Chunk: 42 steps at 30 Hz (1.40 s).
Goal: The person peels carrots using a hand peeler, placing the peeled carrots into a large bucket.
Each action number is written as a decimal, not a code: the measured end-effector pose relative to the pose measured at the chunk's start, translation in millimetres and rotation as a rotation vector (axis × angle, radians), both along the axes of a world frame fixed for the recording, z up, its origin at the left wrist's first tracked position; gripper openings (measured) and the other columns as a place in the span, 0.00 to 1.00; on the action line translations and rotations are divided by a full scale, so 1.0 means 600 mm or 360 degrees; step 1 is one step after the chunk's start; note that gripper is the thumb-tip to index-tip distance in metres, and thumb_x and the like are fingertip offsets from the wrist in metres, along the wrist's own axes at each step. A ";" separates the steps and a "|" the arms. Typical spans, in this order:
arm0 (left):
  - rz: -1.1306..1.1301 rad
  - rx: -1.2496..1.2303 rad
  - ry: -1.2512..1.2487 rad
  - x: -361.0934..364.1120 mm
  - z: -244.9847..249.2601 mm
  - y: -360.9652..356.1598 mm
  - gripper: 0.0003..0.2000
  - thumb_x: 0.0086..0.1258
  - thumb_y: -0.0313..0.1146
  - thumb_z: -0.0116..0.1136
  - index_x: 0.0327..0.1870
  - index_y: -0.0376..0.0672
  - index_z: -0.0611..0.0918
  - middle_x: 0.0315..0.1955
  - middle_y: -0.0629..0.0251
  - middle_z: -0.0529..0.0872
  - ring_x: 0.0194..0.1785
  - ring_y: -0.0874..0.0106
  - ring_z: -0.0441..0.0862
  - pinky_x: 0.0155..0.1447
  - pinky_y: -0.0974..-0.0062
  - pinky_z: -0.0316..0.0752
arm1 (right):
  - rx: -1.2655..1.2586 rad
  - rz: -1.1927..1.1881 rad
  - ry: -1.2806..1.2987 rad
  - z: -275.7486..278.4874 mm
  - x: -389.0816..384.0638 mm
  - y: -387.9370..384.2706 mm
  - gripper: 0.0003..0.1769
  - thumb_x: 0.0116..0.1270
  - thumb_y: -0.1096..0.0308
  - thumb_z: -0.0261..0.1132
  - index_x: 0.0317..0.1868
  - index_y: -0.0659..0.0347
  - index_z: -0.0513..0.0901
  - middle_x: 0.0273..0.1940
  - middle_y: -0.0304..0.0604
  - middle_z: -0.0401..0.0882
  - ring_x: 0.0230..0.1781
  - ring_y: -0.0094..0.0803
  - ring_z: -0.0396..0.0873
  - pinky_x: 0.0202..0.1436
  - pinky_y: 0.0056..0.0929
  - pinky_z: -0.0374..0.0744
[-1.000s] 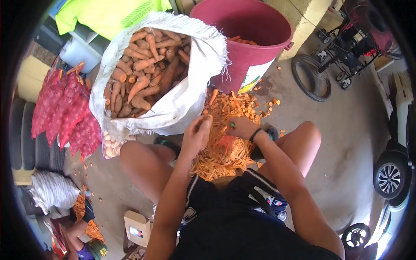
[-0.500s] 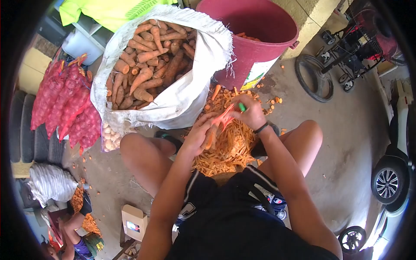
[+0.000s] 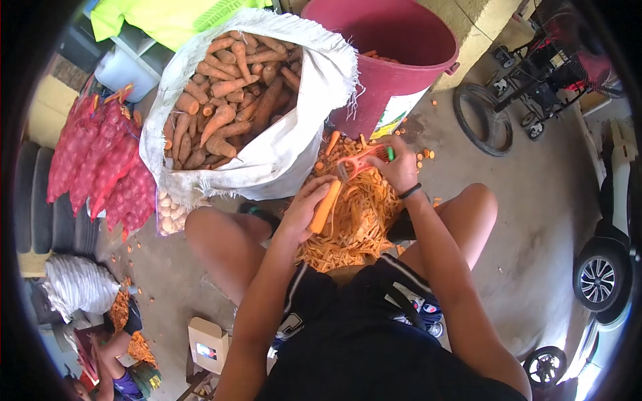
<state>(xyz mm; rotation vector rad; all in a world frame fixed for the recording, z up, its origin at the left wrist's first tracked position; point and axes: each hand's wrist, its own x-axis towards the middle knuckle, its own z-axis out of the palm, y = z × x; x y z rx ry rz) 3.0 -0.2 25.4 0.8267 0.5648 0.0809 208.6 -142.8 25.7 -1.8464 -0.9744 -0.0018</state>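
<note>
My left hand (image 3: 305, 207) is closed around a partly peeled carrot (image 3: 326, 206), bright orange and held at a slant. In my right hand (image 3: 400, 167) is a peeler (image 3: 362, 160) with an orange-red frame and a green part at the grip; its head is just beyond the carrot's upper end, apart from it. Under both hands lies a heap of carrot peelings (image 3: 361, 220) on the floor between my legs. A white woven sack (image 3: 267, 180) full of unpeeled carrots (image 3: 227, 100) stands ahead to the left.
A dark red bin (image 3: 361, 100) with orange pieces inside stands ahead. Red mesh bags of onions (image 3: 97, 154) are at left. A person (image 3: 110, 361) sits at lower left near more peelings. A bicycle wheel (image 3: 461, 127) and a car wheel (image 3: 597, 281) are at right.
My right hand and the peeler have shifted right, away from the carrot. The carrot has turned in my left hand, so more of its bright orange side shows.
</note>
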 end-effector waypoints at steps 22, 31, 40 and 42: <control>0.0040 0.0111 -0.0003 0.007 -0.010 -0.002 0.16 0.82 0.37 0.52 0.65 0.42 0.77 0.48 0.64 0.84 0.45 0.75 0.85 0.44 0.76 0.83 | -0.0007 0.0177 0.0015 0.004 -0.046 0.004 0.26 0.48 0.63 0.85 0.45 0.63 0.84 0.39 0.47 0.85 0.37 0.42 0.85 0.41 0.36 0.84; 0.0123 -0.0032 0.0025 0.021 0.006 -0.004 0.16 0.83 0.37 0.51 0.65 0.43 0.77 0.46 0.66 0.84 0.43 0.76 0.84 0.44 0.77 0.83 | -0.0104 0.0541 0.0162 0.038 -0.092 -0.009 0.26 0.46 0.65 0.86 0.44 0.62 0.84 0.41 0.48 0.84 0.41 0.43 0.84 0.46 0.36 0.82; -0.0016 0.0022 0.0028 0.008 -0.003 0.007 0.16 0.83 0.38 0.51 0.65 0.42 0.76 0.49 0.63 0.84 0.47 0.74 0.85 0.42 0.74 0.84 | -0.0089 0.0075 0.0119 0.021 -0.029 -0.008 0.28 0.47 0.61 0.86 0.45 0.62 0.84 0.38 0.48 0.84 0.37 0.39 0.85 0.41 0.36 0.83; 0.0138 -0.0030 -0.0016 0.018 -0.011 0.003 0.16 0.83 0.38 0.51 0.65 0.43 0.76 0.49 0.63 0.84 0.47 0.74 0.85 0.40 0.75 0.84 | 0.0002 0.0441 0.0064 0.023 -0.072 -0.005 0.27 0.47 0.61 0.86 0.45 0.62 0.84 0.39 0.48 0.84 0.38 0.39 0.85 0.43 0.35 0.83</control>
